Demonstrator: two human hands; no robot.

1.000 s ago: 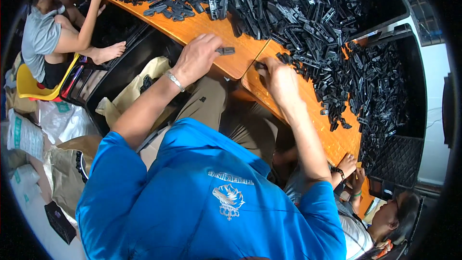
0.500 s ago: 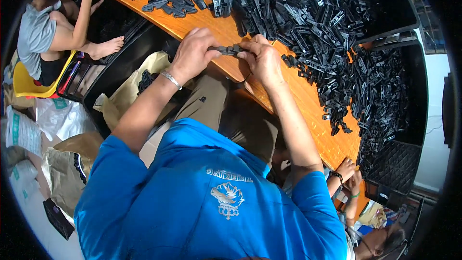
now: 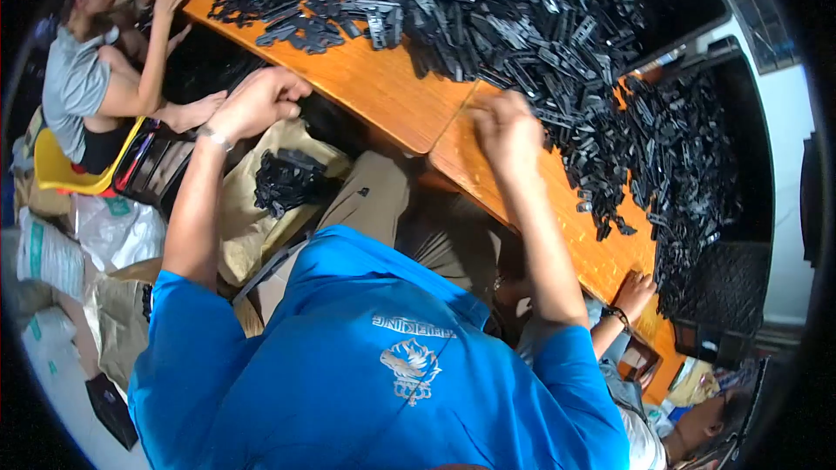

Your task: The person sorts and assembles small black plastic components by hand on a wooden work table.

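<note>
My left hand (image 3: 259, 104) is over the open paper bag (image 3: 246, 239) at the left, beyond the table's edge. Its fingers are loosely bent, the thumb stands apart from them, and no part shows between them. Inside the bag lies a heap of black plastic parts (image 3: 289, 181). Above the wooden table (image 3: 396, 100), my right hand (image 3: 508, 130) is smeared by motion, so whether it holds anything cannot be told. It is nearest to the right-hand heap of small black plastic parts (image 3: 601, 161). A larger pile of long black plastic pieces (image 3: 514, 22) covers the table's far side.
Black bins (image 3: 723, 283) stand along the right. A person in grey (image 3: 78, 78) sits on a yellow chair (image 3: 65, 165) at the far left. Another person's hand (image 3: 636, 292) rests at the table's right end. Plastic bags (image 3: 122, 226) lie on the floor at left.
Both hands were together over the table, joining or holding a black plastic part. They have parted: the left went left over the bag, the right moved right. The part is no longer visible.
</note>
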